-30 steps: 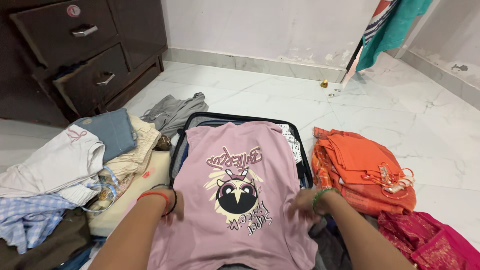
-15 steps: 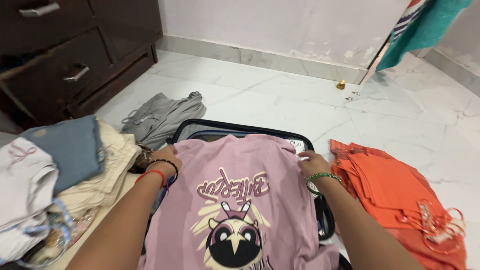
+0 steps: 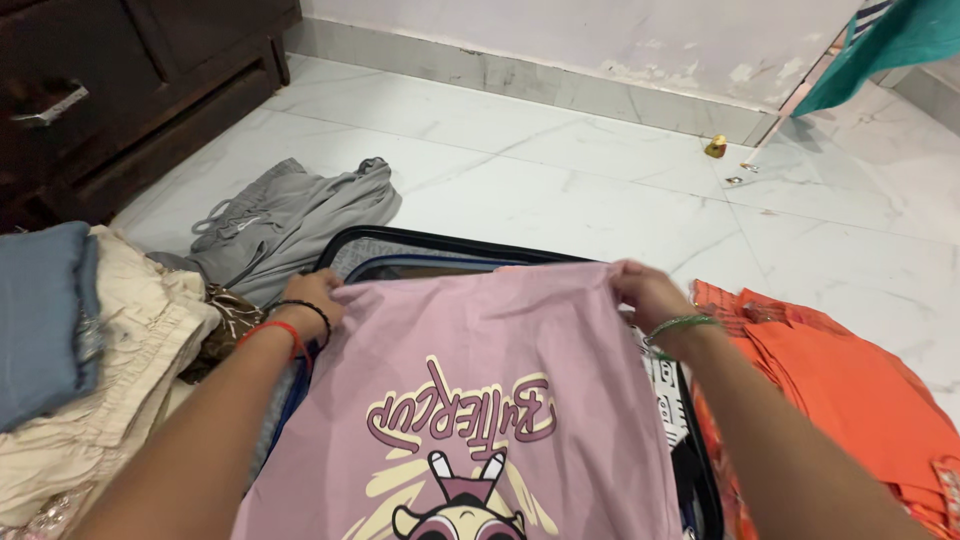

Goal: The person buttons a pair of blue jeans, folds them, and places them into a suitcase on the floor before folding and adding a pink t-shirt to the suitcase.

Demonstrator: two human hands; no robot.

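A pink T-shirt (image 3: 470, 340) with a cartoon print lies spread over an open black suitcase (image 3: 420, 243) on the floor. My left hand (image 3: 312, 298), with red and black wrist bands, grips the shirt's far left corner. My right hand (image 3: 648, 292), with a green bangle on the wrist, grips the far right corner. Both hands hold the shirt's far edge just inside the suitcase's far rim. Most of the suitcase's inside is hidden under the shirt.
Folded cream clothes (image 3: 130, 350) and blue clothes (image 3: 40, 320) are stacked at the left. Grey trousers (image 3: 290, 215) lie beyond them. Orange clothes (image 3: 850, 390) sit at the right. A dark wooden dresser (image 3: 120, 90) stands far left; a small brass object (image 3: 716, 147) lies near the wall.
Both hands have slid from the shirt's near sides up to its far corners. The view has moved closer and forward over the suitcase.
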